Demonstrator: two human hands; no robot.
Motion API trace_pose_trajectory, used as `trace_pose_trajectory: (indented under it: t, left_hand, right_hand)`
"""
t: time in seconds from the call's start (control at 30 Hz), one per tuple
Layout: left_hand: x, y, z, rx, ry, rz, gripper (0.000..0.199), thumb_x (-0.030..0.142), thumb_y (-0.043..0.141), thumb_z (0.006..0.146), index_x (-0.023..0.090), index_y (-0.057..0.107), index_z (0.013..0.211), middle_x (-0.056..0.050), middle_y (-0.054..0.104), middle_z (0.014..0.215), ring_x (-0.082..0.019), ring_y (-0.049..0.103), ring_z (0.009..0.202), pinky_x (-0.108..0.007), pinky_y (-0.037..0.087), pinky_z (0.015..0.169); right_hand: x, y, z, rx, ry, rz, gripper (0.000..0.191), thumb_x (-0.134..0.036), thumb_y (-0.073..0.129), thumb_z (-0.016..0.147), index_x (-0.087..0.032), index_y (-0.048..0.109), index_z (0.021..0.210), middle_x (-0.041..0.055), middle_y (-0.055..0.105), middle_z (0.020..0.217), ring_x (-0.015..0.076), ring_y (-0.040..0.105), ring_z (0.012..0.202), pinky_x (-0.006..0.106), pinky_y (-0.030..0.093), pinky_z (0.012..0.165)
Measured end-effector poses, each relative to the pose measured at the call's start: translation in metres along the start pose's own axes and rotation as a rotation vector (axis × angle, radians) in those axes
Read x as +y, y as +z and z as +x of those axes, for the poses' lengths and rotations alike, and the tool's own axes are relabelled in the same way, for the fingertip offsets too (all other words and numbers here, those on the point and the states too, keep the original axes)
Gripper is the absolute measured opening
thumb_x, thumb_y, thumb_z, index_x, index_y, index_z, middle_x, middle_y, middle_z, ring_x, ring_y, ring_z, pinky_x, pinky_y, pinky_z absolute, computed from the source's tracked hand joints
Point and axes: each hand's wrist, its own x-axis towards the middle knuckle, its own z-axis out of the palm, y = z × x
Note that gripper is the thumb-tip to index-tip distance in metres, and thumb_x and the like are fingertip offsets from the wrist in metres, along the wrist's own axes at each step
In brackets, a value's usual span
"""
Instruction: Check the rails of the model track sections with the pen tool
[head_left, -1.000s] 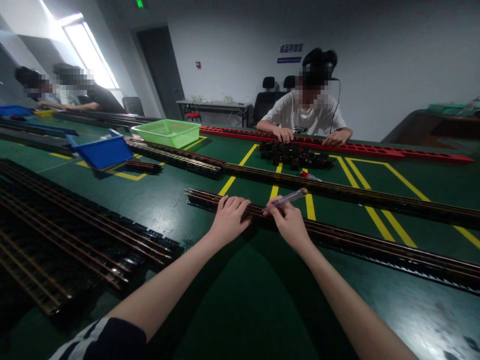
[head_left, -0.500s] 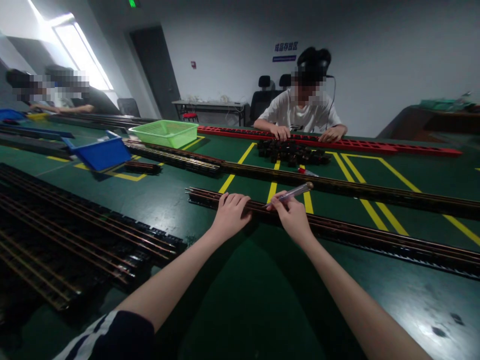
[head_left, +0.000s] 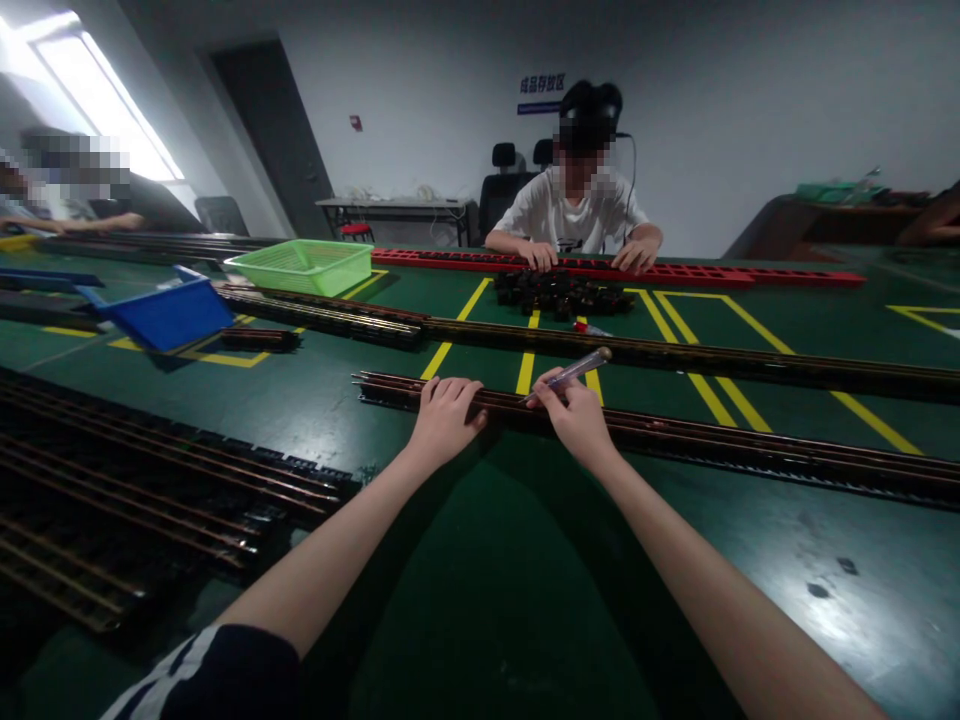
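A long black rail with copper-coloured rods (head_left: 705, 437) lies across the green table in front of me. Near its left end my left hand (head_left: 448, 415) rests over it, fingers curled across the top and thumb on the near side, gripping it. My right hand (head_left: 576, 415) is closed round a clear-handled screwdriver-like tool (head_left: 576, 370), which slants up to the right. The tool's thin tip points down at the rail between my hands; whether it touches a part there cannot be made out.
More black rails (head_left: 187, 470) lie at left. Beyond mine runs another long rail (head_left: 675, 355). Further off are a blue bin (head_left: 169, 315), a green basket (head_left: 300, 268), black parts (head_left: 559, 292) and a red frame (head_left: 750, 275), with a person's hands (head_left: 637, 250) on it.
The view has turned slightly to the right, so the scene sits further left. My hands keep nearly the same places on the rail, the tool still in my right hand.
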Motion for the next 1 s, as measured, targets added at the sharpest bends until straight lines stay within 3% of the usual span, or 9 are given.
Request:
trace_pose_trajectory:
  t: [0.73, 1.0]
  left_hand:
    - [0.001, 0.000, 0.000, 0.035, 0.106, 0.000, 0.036, 0.029, 0.046, 0.084, 0.018, 0.053, 0.118, -0.008, 0.058, 0.118, -0.024, 0.049, 0.112, -0.043, 0.028, 0.103]
    - [0.014, 0.001, 0.006, 0.009, 0.180, 0.016, 0.038, 0.030, 0.049, 0.081, 0.016, 0.053, 0.116, -0.010, 0.059, 0.117, -0.024, 0.050, 0.110, -0.044, 0.027, 0.104]
  right_hand:
    - [0.005, -0.010, -0.001, 0.046, 0.007, -0.004, 0.014, -0.027, 0.049, 0.084, -0.019, 0.056, 0.074, 0.0042, 0.066, 0.067, 0.0189, 0.065, 0.066, 0.032, 0.049, 0.067]
    - [0.012, -0.010, -0.001, -0.031, -0.060, -0.012, 0.013, -0.027, 0.048, 0.084, -0.020, 0.053, 0.074, 0.0044, 0.065, 0.068, 0.0201, 0.064, 0.068, 0.033, 0.048, 0.067]
